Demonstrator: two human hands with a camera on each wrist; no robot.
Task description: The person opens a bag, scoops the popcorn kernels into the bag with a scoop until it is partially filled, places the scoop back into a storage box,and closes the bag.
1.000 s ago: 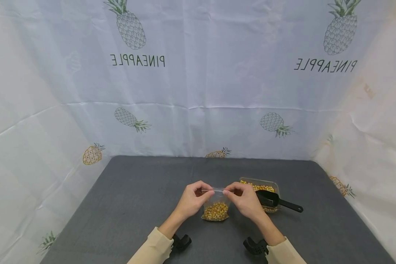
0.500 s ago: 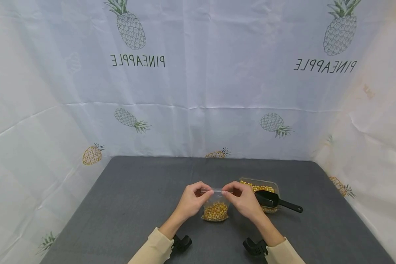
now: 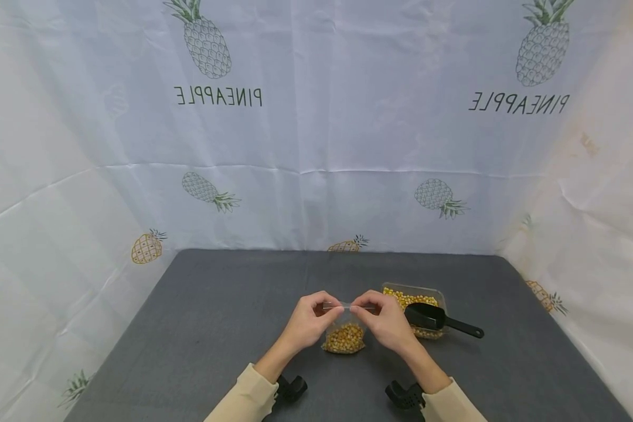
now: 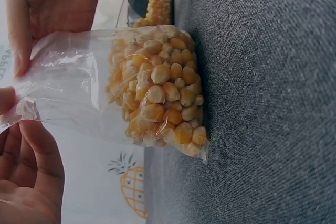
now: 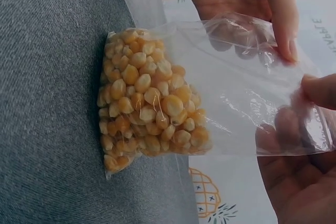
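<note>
A clear zip bag, its lower part filled with yellow corn kernels, stands on the table between both hands. My left hand pinches the bag's top edge on the left between thumb and fingers. On the right, my right hand pinches the same edge, its thumb tip close to the left one. In the right wrist view, the bag's clear upper part stretches up to the fingers, with some fingertips behind the film. Whether the seal is pressed together cannot be told.
Behind my right hand sits a clear plastic box of corn kernels. A black scoop lies across it, handle pointing right. The grey table meets a pineapple-print curtain at its back edge.
My right hand has slid slightly left along the bag's top edge, bringing the thumb tips nearer each other. My left hand has barely moved, and the bag stays in place.
</note>
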